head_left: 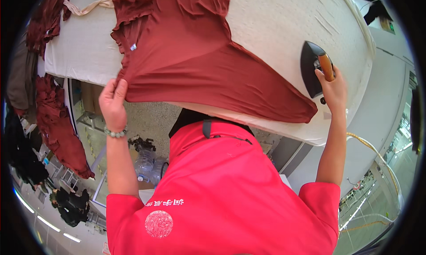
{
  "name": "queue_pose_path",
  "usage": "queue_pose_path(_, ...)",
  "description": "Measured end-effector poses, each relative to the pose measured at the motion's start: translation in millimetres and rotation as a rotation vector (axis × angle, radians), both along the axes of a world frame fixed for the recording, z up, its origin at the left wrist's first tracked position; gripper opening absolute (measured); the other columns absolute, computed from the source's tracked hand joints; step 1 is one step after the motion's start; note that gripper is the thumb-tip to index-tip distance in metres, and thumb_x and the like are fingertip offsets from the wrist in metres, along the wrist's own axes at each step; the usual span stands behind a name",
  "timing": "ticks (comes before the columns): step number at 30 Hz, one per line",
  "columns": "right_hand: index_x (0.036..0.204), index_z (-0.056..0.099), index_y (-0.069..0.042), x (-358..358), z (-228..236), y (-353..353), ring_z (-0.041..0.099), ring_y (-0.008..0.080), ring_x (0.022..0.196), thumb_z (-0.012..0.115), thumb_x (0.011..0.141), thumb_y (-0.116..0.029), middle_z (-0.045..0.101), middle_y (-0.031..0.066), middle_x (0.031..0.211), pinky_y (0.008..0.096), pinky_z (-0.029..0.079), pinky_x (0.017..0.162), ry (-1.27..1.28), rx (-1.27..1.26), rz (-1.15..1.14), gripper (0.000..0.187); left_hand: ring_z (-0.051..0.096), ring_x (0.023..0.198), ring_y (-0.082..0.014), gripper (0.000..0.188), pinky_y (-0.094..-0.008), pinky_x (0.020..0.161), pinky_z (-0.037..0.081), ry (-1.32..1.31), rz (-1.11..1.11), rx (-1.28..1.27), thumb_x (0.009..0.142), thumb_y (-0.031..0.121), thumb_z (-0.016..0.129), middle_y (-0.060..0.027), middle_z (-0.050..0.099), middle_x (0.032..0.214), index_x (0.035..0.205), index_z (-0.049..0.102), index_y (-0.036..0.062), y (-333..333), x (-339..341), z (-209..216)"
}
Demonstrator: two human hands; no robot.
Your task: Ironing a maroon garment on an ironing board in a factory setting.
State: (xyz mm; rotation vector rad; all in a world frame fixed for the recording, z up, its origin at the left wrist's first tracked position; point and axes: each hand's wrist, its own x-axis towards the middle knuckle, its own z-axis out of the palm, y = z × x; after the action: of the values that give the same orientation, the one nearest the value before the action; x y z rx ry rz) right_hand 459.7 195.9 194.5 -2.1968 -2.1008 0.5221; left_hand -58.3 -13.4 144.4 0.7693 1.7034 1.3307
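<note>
A dark red, thin garment [177, 64] lies spread over the pale padded ironing table, one long tapering part stretching toward the right. My left hand [114, 100] pinches its near left edge, thumb on top, and lifts that edge at the table's front. On the right, my right hand [333, 87] is closed round the brown wooden handle of a black iron [309, 68]. The iron rests on the bare cloth right of the garment, apart from it. A small white label [133, 47] shows at the garment's left side.
The white-covered ironing table [270, 29] has a rounded right end. More dark red garments [60, 126] hang at the left, near a cream strip [88, 7] on the table. A yellowish hose [377, 153] curves down at the right. Clear plastic bottles [148, 164] stand below.
</note>
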Motion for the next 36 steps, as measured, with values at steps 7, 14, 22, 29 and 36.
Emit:
queue_pose_path(7, 0.125, 0.067, -0.011, -88.7, -1.1, -81.8, 0.072, 0.0411, 0.086, 0.077, 0.086, -0.029, 0.073, 0.0218, 0.090, 0.0492, 0.058, 0.074, 0.076, -0.281, 0.460, 0.045, 0.063, 0.094, -0.0072, 0.015, -0.0234, 0.086, 0.048, -0.142, 0.053, 0.114, 0.103, 0.009, 0.065, -0.0020, 0.072, 0.106, 0.109, 0.070, -0.0026, 36.0, 3.4, 19.1)
queue_pose_path(14, 0.121, 0.067, -0.013, -55.1, -3.4, -104.9, 0.072, 0.0395, 0.082, 0.076, 0.084, -0.022, 0.072, 0.0204, 0.084, 0.0499, 0.057, 0.072, 0.025, -0.389, 0.457, 0.039, 0.063, 0.100, -0.0107, 0.021, -0.0262, 0.092, 0.048, -0.040, 0.082, 0.096, 0.103, 0.009, 0.063, -0.0063, 0.072, 0.110, 0.116, 0.069, -0.0069, 28.9, -8.5, 12.3)
queue_pose_path(22, 0.125, 0.061, -0.014, -11.0, -25.7, -113.7, 0.072, 0.0441, 0.088, 0.067, 0.083, -0.019, 0.073, 0.0235, 0.089, 0.0546, 0.058, 0.077, -0.208, -0.406, 0.141, 0.042, 0.061, 0.099, -0.0137, 0.030, -0.0299, 0.091, 0.048, 0.365, 0.040, 0.055, 0.103, 0.016, 0.061, -0.0067, 0.070, 0.107, 0.116, 0.069, -0.0098, 23.6, 6.4, -9.1)
queue_pose_path(29, 0.119, 0.065, -0.012, -92.3, -41.0, -78.4, 0.071, 0.0432, 0.091, 0.070, 0.091, -0.049, 0.074, 0.0194, 0.098, 0.0520, 0.057, 0.081, 0.246, -0.326, 0.352, 0.047, 0.039, 0.071, -0.0018, 0.018, -0.0211, 0.063, 0.030, 0.093, -0.118, 0.110, 0.102, 0.014, 0.063, 0.0086, 0.052, 0.078, 0.089, 0.065, 0.0024, 18.2, 4.2, -5.8)
queue_pose_path(36, 0.109, 0.073, -0.006, 57.8, -54.4, 14.7, 0.072, 0.0390, 0.100, 0.074, 0.088, -0.047, 0.075, 0.0196, 0.106, 0.0499, 0.057, 0.085, 0.052, -0.134, -0.146, 0.046, 0.046, 0.073, -0.0029, 0.013, -0.0208, 0.066, 0.035, 0.012, -0.067, 0.076, 0.101, 0.012, 0.064, 0.0069, 0.058, 0.082, 0.094, 0.067, 0.0024, -6.7, 8.6, -6.2)
